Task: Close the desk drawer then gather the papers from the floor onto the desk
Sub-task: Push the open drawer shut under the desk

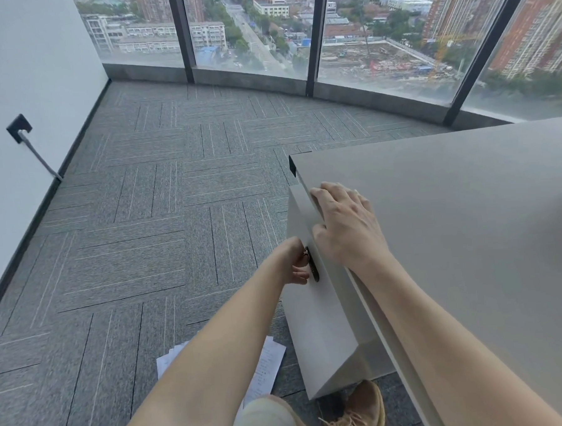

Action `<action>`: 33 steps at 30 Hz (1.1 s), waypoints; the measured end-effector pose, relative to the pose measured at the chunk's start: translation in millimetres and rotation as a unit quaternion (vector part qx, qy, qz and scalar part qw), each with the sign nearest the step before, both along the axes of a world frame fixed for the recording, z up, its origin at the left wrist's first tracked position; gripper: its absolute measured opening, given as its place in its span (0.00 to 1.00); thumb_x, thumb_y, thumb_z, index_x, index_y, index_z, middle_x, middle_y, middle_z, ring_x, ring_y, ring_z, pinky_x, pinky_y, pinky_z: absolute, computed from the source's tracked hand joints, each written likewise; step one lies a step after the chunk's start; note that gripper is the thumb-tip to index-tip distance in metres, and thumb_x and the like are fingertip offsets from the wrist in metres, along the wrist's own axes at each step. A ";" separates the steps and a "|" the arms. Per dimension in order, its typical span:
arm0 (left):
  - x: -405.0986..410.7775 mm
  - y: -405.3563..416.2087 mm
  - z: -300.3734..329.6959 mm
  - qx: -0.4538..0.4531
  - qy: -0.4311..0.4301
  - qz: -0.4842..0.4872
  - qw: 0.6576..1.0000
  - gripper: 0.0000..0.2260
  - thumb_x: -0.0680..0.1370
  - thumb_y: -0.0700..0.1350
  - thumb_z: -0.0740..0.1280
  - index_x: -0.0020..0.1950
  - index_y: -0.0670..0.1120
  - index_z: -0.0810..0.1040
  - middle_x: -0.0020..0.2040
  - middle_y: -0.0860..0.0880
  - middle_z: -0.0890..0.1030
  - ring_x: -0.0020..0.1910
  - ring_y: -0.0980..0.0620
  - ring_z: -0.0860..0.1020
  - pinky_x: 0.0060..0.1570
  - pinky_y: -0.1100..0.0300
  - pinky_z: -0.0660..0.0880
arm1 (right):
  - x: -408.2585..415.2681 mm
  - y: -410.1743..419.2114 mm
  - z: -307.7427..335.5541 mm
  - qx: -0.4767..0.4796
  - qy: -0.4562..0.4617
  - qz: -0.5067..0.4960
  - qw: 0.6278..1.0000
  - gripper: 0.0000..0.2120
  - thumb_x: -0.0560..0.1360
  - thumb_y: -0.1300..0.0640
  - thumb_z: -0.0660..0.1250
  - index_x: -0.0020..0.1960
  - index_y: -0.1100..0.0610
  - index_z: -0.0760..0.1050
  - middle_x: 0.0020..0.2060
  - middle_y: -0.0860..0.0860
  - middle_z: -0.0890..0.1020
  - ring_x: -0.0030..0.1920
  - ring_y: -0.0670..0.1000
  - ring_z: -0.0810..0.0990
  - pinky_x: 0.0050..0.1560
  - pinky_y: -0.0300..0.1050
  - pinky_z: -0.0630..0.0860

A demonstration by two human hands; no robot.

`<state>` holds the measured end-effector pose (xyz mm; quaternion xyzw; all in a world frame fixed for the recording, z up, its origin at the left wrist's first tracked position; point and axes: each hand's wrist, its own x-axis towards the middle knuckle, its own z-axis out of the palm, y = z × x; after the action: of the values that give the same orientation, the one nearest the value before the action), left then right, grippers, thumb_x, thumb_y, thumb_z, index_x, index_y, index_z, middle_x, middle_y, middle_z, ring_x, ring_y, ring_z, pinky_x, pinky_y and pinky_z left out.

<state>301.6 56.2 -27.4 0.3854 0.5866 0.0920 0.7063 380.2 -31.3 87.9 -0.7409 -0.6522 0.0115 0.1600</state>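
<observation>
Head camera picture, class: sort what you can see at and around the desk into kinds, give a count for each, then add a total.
Hands: 2 (left hand, right hand)
Desks: 1 (desk)
Drawer handles: 1 (handle)
Piles of papers on the floor: 1 (papers)
Shoes: 1 (shoe)
Wall sockets: 1 (socket)
Total: 7

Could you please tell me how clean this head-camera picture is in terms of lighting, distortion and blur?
Head view: soft, even daylight comes through the windows, with no hard shadows or strong glare; the wide-angle lens bows the window frames and the desk edge; the left hand, right hand and papers look fairly sharp, while the carpet at the far left smears slightly.
</observation>
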 end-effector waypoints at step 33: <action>-251.5 -181.9 147.2 0.398 0.376 -0.130 0.826 0.13 0.76 0.41 0.59 0.58 0.42 0.76 0.52 0.44 0.77 0.51 0.45 0.77 0.46 0.55 0.74 | -140.1 -146.9 42.9 -0.125 0.022 0.089 0.988 0.25 0.78 0.53 0.62 0.74 0.56 0.67 0.71 0.57 0.72 0.69 0.58 0.73 0.65 0.55 0.73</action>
<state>50.2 -125.7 119.8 0.7105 0.6639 0.0730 0.2214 240.1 -178.2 130.8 -0.6939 -0.7050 0.1235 0.0793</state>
